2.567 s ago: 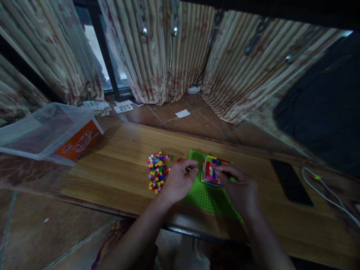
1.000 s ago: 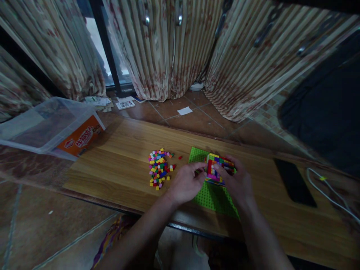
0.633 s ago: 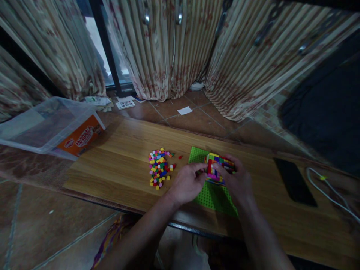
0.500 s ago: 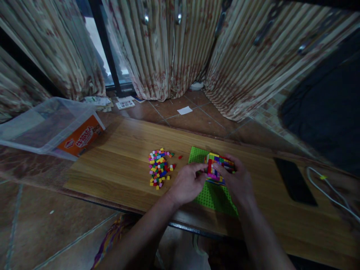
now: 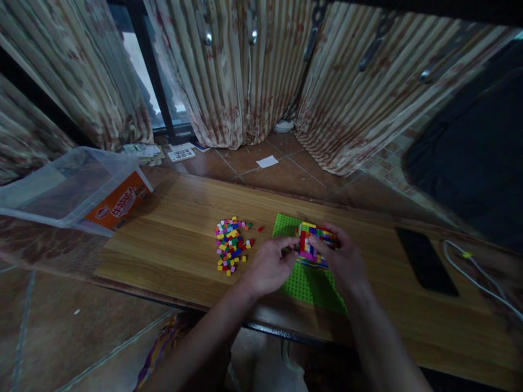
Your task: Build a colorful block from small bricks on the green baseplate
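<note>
1. At the far left, a clear box with an orange label [image 5: 112, 207] stands at the end of the wooden table [image 5: 171, 234].
2. Next comes a loose pile of small bricks [image 5: 230, 239], with one red brick [image 5: 261, 229] lying a little apart.
3. The left hand [image 5: 267, 267] has its thumb and index finger near together, at the left edge of the brick structure [image 5: 307, 255]; whether a brick is pinched there, one cannot tell.
4. This structure sits on the green baseplate [image 5: 304, 286]. The step in hand seems to be fitting or pressing at its left edge.
5. The right hand [image 5: 347, 264] appears clamped on the structure, thumb on top, fingers over the far side. The next move probably calls for steady support here and exact alignment by the left fingertips.
6. Farther right lie a dark flat object [image 5: 427, 261] and a white cable with a yellow tie [image 5: 467, 255].
</note>
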Demonstrator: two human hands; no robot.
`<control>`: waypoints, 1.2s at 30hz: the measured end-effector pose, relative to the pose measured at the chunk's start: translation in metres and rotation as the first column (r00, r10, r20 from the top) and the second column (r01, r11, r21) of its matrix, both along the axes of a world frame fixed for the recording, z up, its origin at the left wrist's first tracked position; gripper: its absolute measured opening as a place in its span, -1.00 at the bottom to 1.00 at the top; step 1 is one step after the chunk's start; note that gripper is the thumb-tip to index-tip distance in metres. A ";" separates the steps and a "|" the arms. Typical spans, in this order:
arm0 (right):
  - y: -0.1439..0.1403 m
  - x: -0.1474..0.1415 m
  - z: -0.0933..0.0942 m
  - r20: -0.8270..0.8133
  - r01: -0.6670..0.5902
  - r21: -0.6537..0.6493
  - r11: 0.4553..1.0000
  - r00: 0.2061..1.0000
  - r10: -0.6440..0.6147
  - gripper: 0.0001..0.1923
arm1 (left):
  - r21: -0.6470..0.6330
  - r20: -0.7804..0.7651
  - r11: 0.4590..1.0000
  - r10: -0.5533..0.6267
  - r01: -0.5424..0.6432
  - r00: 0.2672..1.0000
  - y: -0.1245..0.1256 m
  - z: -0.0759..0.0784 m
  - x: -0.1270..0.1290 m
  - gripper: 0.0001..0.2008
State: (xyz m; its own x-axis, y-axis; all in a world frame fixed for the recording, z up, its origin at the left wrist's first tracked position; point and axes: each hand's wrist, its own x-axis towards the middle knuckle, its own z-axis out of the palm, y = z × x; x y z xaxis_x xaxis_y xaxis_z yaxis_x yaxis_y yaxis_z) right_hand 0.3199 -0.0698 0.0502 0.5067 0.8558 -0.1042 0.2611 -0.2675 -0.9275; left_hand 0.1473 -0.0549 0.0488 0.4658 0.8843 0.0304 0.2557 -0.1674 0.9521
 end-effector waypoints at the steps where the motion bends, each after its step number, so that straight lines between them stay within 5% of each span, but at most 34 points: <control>1: 0.000 0.001 -0.001 -0.042 0.003 0.013 1.000 0.999 -0.003 -0.30 | -0.003 0.001 1.000 -0.001 0.001 1.000 0.000 0.000 0.000 -0.66; 7: 0.001 0.006 -0.006 -0.255 0.060 0.087 0.994 0.966 -0.036 -0.41 | -0.016 -0.009 0.999 0.032 -0.032 0.999 0.002 -0.001 -0.003 -0.67; 20: 0.000 -0.002 -0.002 0.079 -0.006 -0.065 0.998 0.997 0.011 -0.20 | -0.048 0.080 0.983 0.179 -0.175 0.981 0.016 0.004 -0.022 -0.72; 22: -0.004 -0.004 0.003 0.182 0.047 0.015 0.999 0.982 -0.048 -0.26 | -0.056 0.150 0.965 0.263 -0.257 0.953 0.023 0.007 -0.034 -0.74; 24: -0.011 -0.010 0.010 0.372 0.079 0.225 0.971 0.914 -0.161 -0.38 | -0.104 0.216 0.910 0.414 -0.401 0.884 0.030 0.011 -0.048 -0.75; 26: -0.019 -0.022 0.017 0.501 -0.013 0.419 0.908 0.838 -0.219 -0.57 | -0.182 0.281 0.834 0.552 -0.521 0.785 0.036 0.015 -0.060 -0.75; 29: -0.031 -0.049 0.018 0.507 -0.278 0.419 0.864 0.861 0.031 -0.83 | -0.268 0.342 0.756 0.654 -0.597 0.675 0.042 0.017 -0.072 -0.73; 32: -0.035 -0.078 0.008 0.533 -0.559 0.287 0.778 0.768 0.355 -0.85 | -0.280 0.347 0.747 0.665 -0.603 0.662 0.043 0.016 -0.076 -0.72; 36: -0.031 -0.101 -0.009 0.563 -0.675 0.148 0.723 0.658 0.500 -0.81 | -0.281 0.352 0.765 0.644 -0.580 0.679 0.040 0.016 -0.074 -0.74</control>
State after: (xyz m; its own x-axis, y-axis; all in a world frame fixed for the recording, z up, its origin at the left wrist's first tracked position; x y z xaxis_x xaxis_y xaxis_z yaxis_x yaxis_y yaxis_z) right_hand 0.2188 -0.1012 0.0412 -0.2093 0.9217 0.3267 0.6613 0.3795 -0.6471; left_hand 0.0731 -0.0147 0.0653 -0.2105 0.9759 -0.0570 -0.1577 0.0236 0.9872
